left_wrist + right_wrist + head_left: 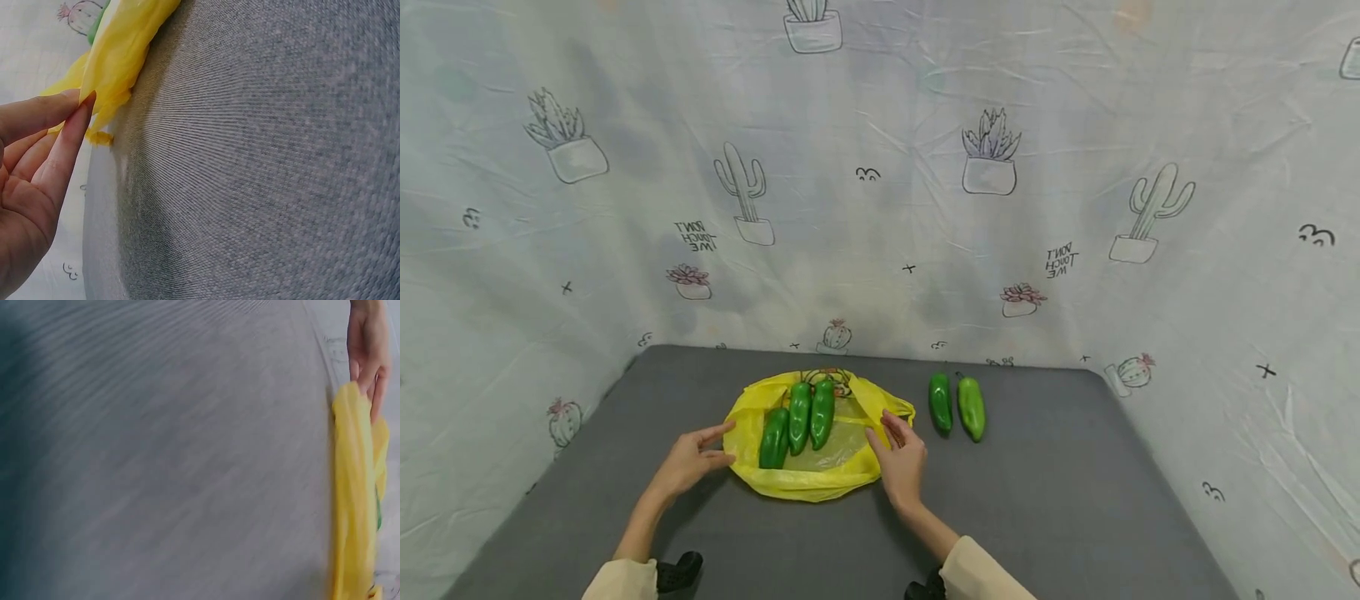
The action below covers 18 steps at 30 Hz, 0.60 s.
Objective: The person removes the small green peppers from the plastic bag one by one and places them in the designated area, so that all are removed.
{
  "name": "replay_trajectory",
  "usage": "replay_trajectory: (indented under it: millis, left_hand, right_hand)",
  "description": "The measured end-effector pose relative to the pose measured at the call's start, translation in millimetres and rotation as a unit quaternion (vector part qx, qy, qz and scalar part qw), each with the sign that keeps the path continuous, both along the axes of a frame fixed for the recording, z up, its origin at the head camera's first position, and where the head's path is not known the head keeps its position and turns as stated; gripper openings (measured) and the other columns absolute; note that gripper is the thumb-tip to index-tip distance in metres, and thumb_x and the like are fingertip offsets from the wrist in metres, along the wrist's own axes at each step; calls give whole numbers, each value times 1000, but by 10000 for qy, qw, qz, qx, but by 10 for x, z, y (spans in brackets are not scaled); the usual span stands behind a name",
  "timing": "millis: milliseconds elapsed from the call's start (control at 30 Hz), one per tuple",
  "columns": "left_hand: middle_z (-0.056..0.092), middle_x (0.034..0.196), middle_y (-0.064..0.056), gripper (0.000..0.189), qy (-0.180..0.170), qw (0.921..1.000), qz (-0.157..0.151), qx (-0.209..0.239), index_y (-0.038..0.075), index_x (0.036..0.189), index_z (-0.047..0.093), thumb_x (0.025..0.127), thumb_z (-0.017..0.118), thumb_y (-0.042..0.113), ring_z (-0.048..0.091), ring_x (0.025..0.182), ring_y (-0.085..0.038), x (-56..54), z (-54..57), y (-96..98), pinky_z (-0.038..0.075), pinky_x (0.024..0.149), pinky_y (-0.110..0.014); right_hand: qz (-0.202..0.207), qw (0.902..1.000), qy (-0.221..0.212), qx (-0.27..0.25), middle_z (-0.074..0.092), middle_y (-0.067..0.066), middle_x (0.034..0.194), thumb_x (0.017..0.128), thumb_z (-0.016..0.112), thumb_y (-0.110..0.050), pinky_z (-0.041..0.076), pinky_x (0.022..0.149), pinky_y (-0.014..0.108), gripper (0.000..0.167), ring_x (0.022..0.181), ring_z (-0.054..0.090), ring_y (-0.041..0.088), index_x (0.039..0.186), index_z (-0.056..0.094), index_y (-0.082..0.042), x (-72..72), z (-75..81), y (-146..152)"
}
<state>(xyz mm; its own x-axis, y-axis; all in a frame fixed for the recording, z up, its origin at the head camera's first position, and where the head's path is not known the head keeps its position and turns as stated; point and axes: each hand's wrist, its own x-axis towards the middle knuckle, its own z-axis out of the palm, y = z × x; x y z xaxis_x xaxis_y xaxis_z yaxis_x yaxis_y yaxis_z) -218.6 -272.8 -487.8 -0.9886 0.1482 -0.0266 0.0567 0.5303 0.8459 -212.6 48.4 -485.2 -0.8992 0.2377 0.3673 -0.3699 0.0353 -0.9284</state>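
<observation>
A yellow plastic bag (797, 483) lies on the grey table with its mouth spread wide. Three green peppers (800, 417) rest inside it, towards its left half. At the bag's left rim is my left hand (691, 460); in the left wrist view its thumb and a finger pinch the yellow film (125, 50). My right hand (901, 462) holds the right rim between thumb and fingers, partly hiding that edge. The right wrist view shows the left hand (369, 347) across the bag (355, 506), but not the right hand itself.
Two more green peppers, one dark (940, 404) and one lighter (972, 408), lie side by side to the right of the bag. Behind the grey table (1060, 500) hangs a pale curtain (880, 225) printed with cacti.
</observation>
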Motion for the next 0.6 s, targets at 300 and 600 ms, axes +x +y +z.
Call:
replay_trajectory:
  millis: [300,600]
  left_hand:
    - [32,143,-37,61,-7,10000,13,31,-6,141,42,88,69,9,60,108,-40,9,25,27,54,84,-45]
    - [30,144,-37,61,59,9999,-71,114,-9,141,41,88,68,7,60,109,-42,11,1,12,54,83,-42]
  right_hand:
    - [-104,9997,-196,60,63,26,114,80,76,-1,49,92,42,39,109,59,41,115,64,10,-248,-170,-320]
    - [-1231,9885,-877,-40,65,25,110,77,79,-5,52,87,44,40,103,63,38,112,66,11,-386,-231,-489]
